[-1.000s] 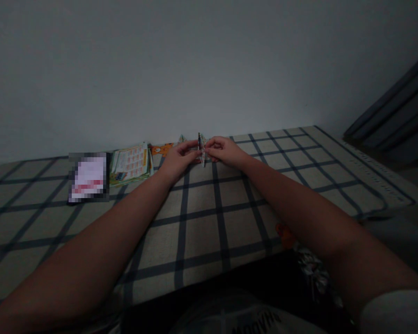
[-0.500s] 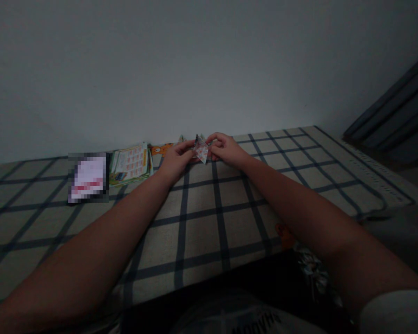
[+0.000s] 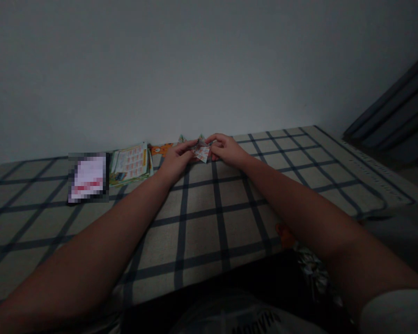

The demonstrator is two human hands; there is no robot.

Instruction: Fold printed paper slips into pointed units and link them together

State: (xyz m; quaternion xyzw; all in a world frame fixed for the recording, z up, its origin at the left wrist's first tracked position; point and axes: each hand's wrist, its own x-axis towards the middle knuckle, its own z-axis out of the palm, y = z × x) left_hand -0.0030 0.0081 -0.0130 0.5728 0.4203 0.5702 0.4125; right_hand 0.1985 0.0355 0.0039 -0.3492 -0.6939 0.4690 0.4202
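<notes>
Between my hands, near the wall side of the checked cloth, is a small piece of folded printed paper [image 3: 202, 153] with a point toward me. My left hand [image 3: 177, 159] grips its left side, the forefinger stretched along the top edge and the thumb below. On the other side my right hand [image 3: 226, 149] holds the paper with thumb and forefinger, the remaining fingers curled. Just behind the paper, small pointed paper pieces [image 3: 181, 138] stand close to the wall, partly hidden by my fingers.
A stack of printed sheets [image 3: 130, 162] lies left of my left hand. Left of it is a blurred-out device with a bright screen [image 3: 88, 178]. An orange bear print [image 3: 161, 149] shows on the checked cloth [image 3: 202, 222]. A grey wall [image 3: 195, 69] rises behind, with a dark curtain [image 3: 397, 102] at right.
The paper's upstanding dark-edged tip has come down and lies lower between my fingers. Both hands have stayed in nearly the same place.
</notes>
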